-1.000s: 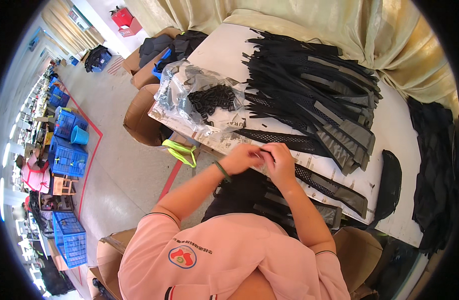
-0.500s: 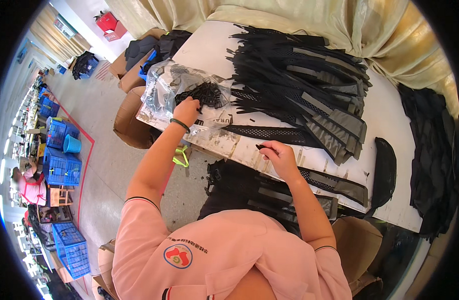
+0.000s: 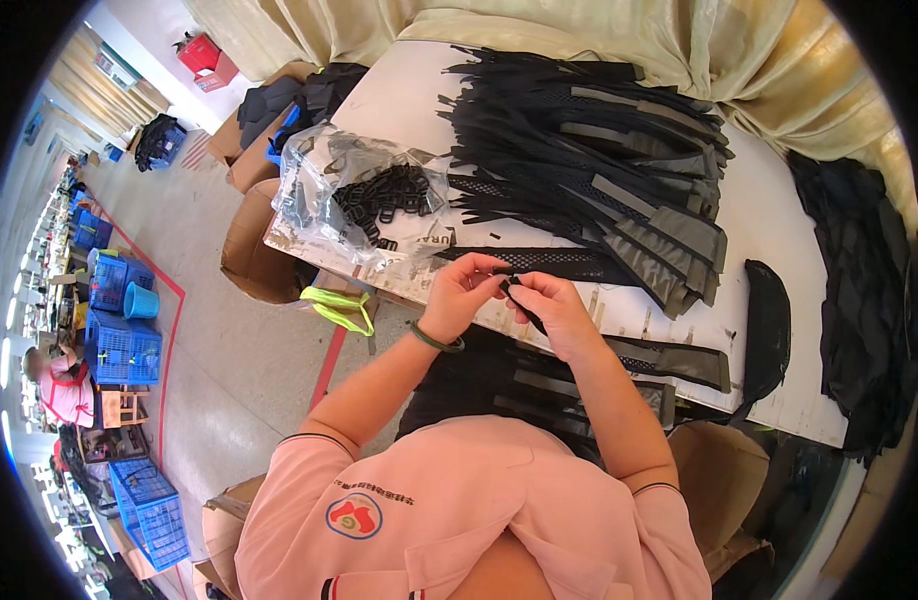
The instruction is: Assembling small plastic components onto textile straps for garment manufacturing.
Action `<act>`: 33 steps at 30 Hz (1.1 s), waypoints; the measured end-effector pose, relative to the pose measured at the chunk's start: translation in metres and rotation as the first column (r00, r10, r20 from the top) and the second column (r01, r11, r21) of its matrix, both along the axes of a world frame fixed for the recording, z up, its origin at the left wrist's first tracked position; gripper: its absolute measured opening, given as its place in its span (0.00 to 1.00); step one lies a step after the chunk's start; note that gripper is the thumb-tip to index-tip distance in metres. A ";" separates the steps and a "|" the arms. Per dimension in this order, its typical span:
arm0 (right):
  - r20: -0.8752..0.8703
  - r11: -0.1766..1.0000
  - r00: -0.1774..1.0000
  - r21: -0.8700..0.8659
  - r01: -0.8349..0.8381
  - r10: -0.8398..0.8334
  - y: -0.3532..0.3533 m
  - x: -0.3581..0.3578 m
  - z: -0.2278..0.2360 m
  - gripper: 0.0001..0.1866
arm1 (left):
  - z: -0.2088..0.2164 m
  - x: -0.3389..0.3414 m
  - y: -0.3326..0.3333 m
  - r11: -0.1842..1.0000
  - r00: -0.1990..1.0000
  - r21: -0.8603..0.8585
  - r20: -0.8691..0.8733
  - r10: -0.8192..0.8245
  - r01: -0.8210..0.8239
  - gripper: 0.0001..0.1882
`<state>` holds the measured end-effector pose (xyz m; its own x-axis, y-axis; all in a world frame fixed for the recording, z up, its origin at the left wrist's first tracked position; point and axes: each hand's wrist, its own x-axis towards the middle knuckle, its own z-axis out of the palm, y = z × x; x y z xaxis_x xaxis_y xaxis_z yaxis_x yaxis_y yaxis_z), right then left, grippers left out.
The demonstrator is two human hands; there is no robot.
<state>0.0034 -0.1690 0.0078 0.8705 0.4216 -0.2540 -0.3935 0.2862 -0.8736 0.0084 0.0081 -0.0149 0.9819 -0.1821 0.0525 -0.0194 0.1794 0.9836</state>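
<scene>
Over the table's near edge my two hands meet, fingertips almost touching. My left hand [image 3: 457,300] pinches a small black plastic buckle [image 3: 506,271], mostly covered by the fingers. The thumb and fingers of my right hand [image 3: 556,312] grip the narrow black end of a mesh strap [image 3: 669,362], whose wide grey-panelled part lies along the near edge. Whether the strap end passes through the buckle is hidden. Just beyond my hands lies another mesh strap [image 3: 549,263]. To their left, a clear plastic bag [image 3: 314,165] lies open around a heap of black buckles [image 3: 384,195].
A large pile of black-and-grey straps [image 3: 589,150] covers the middle of the white table [image 3: 404,90]. On the right are a curved black piece [image 3: 766,330] and a dark fabric stack [image 3: 859,300]. Cardboard boxes [image 3: 254,245] stand left; blue crates [image 3: 124,345] and a person [image 3: 67,385] are farther left.
My left hand has come from the buckle heap over to my right hand, bringing a small black buckle. The right hand stays near the table edge, still holding the strap end.
</scene>
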 end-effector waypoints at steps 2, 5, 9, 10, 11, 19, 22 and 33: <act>-0.039 0.999 0.999 0.027 0.022 -0.020 -0.002 -0.002 -0.001 0.08 | 0.005 -0.005 -0.007 1.000 1.000 -0.024 0.000 0.015 -0.015 0.11; -0.101 0.995 0.994 0.080 0.059 -0.051 -0.004 -0.005 0.002 0.08 | 0.013 -0.009 -0.009 1.000 0.999 0.023 0.040 -0.004 0.003 0.12; -0.142 0.986 0.988 0.143 0.084 -0.064 -0.005 -0.008 0.007 0.08 | 0.014 -0.013 -0.009 0.973 0.960 0.217 0.280 0.010 -0.074 0.16; -0.142 0.986 0.988 0.144 0.084 -0.064 -0.005 -0.008 0.009 0.08 | 0.015 -0.013 -0.010 0.964 0.946 0.245 0.323 0.022 -0.106 0.17; -0.148 0.979 0.987 0.180 0.092 -0.065 -0.004 -0.009 0.011 0.08 | 0.015 -0.014 -0.010 0.963 0.946 0.246 0.323 0.021 -0.106 0.17; -0.159 0.939 0.986 0.327 0.104 -0.054 -0.002 -0.011 0.005 0.08 | 0.018 -0.016 -0.014 0.925 0.871 0.270 0.478 0.113 -0.269 0.16; -0.167 0.953 0.983 0.276 0.122 -0.077 -0.001 -0.011 0.011 0.07 | 0.025 -0.017 -0.013 0.880 0.829 0.352 0.555 0.077 -0.318 0.16; 0.267 0.966 0.960 -0.216 0.140 -0.079 -0.005 -0.022 0.035 0.05 | 0.026 -0.019 -0.009 0.879 0.749 0.353 0.663 0.007 -0.320 0.16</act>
